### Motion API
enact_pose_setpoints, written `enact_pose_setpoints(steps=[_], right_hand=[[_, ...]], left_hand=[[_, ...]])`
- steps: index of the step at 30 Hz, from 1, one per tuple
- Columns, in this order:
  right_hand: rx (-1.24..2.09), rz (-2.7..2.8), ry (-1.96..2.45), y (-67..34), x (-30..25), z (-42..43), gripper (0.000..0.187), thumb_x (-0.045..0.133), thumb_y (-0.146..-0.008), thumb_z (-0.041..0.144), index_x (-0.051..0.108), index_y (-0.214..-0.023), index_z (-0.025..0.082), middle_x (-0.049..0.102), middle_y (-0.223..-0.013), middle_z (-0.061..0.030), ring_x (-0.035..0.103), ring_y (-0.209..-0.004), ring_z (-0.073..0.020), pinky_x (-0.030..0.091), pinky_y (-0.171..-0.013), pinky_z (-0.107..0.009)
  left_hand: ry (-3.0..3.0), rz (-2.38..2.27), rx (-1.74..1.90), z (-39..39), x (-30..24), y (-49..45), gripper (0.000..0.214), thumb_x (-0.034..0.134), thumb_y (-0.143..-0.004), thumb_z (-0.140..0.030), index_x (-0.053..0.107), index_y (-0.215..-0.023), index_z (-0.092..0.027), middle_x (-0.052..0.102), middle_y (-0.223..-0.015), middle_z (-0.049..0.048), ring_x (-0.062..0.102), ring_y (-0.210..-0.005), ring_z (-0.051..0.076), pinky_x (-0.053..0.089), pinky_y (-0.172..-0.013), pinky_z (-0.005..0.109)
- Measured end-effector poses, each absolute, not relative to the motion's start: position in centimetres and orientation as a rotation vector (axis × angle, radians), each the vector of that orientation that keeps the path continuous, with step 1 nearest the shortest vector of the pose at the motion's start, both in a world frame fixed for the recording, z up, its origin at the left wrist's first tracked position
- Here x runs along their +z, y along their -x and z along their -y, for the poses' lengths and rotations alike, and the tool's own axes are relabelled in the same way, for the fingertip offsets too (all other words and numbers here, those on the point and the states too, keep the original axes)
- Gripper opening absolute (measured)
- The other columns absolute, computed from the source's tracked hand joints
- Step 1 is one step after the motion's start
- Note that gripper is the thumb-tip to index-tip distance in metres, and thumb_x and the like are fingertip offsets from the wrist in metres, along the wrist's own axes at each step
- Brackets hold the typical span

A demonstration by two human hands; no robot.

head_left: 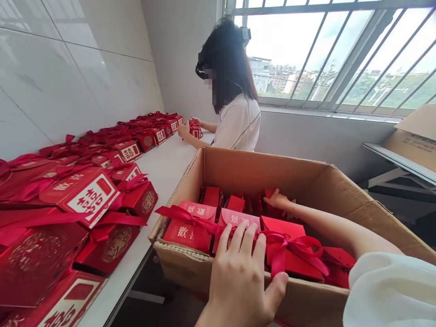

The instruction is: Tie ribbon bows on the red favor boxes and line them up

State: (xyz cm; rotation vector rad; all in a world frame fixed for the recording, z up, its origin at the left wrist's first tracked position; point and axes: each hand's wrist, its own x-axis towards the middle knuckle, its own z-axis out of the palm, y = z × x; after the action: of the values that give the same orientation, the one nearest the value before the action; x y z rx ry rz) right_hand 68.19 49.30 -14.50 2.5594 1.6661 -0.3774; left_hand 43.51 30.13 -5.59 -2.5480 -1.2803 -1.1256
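A large cardboard carton [259, 170] stands in front of me, filled with several flat red gift boxes [190, 231] tied with red ribbons. My left hand [240, 277] lies over the carton's near rim. Its fingers are spread flat on a red gift box and its thumb rests on the outside wall. My right hand [277, 200] reaches deep into the carton from the right, in a white sleeve. Its fingers are curled down around a small red gift box [272, 211] near the far wall.
A long white table [163, 168] at the left carries rows of assembled red gift boxes [88, 195] along the tiled wall. A person in a white top [238, 122] at its far end holds a small red box [195, 130]. A barred window and another carton [413, 134] are at the right.
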Motion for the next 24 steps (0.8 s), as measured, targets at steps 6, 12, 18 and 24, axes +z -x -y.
enact_pose_setpoints(steps=[6,12,18,24], right_hand=[[-0.303,-1.665,-2.347,-67.3,-14.2,-49.6,0.065,0.045,-0.088,0.047,0.041,-0.129,-0.004,0.06,-0.108,-0.0327,0.064,-0.093,-0.0374,0.05,-0.071,-0.043],[-0.217,-2.302,-1.774,-63.4,-11.7,-50.6,0.035,0.057,-0.084,0.03,0.058,-0.114,0.011,0.058,-0.118,-0.0224,0.057,-0.111,-0.0309,0.045,-0.09,-0.04],[-0.251,-2.826,-1.052,-58.9,-13.9,-49.0,0.026,0.055,-0.081,0.005,0.068,-0.096,0.023,0.057,-0.127,-0.0019,0.046,-0.125,-0.0155,0.027,-0.108,-0.031],[-0.057,-3.035,-1.048,-59.3,-15.3,-50.6,0.049,0.047,-0.075,-0.009,0.064,-0.112,0.02,0.055,-0.13,-0.0129,0.042,-0.129,-0.023,0.015,-0.111,-0.047]], left_hand=[[2.528,1.301,-1.129,-30.2,-5.8,-43.8,0.047,0.047,-0.081,-0.051,0.062,-0.11,-0.017,0.062,-0.119,0.008,0.056,-0.11,0.027,0.041,-0.098,0.043],[2.483,1.282,-1.172,-30.1,-6.1,-44.0,0.047,0.046,-0.081,-0.05,0.063,-0.108,-0.016,0.063,-0.118,0.0088,0.056,-0.109,0.027,0.04,-0.097,0.042],[2.429,1.264,-1.175,-30.3,-6.3,-44.0,0.049,0.041,-0.082,-0.053,0.063,-0.107,-0.017,0.064,-0.115,0.0076,0.056,-0.107,0.025,0.039,-0.096,0.04],[2.347,1.24,-1.22,-30.5,-6.6,-44.3,0.05,0.033,-0.085,-0.052,0.065,-0.101,-0.017,0.066,-0.109,0.0066,0.057,-0.104,0.024,0.037,-0.096,0.039]])
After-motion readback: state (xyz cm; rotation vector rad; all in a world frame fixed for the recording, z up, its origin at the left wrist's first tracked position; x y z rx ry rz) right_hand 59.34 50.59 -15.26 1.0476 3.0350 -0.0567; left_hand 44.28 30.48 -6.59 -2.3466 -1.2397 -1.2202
